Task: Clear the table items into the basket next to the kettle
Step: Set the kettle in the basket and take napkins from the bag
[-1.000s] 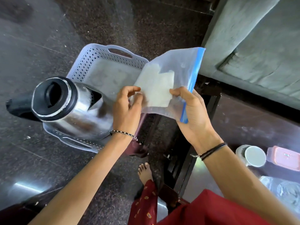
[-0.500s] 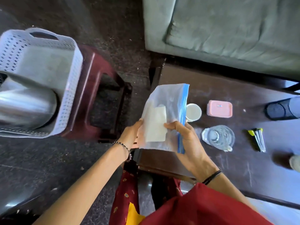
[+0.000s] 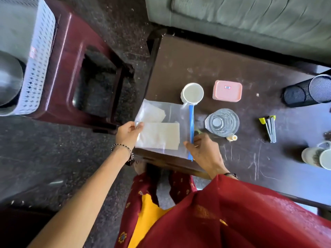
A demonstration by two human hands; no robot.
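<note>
Dark table [image 3: 197,59], centre frame: left hand [image 3: 128,134] pinches the zip bag [image 3: 172,115] by its left edge, right hand [image 3: 202,149] grips its blue seal, bag low over the table corner; basket [image 3: 39,68] by kettle [image 3: 9,77], upper left, looks unfilled, with cup [image 3: 192,93], pink box [image 3: 227,90] and glass [image 3: 222,122] yet to go, so the task looks barely started.
</note>
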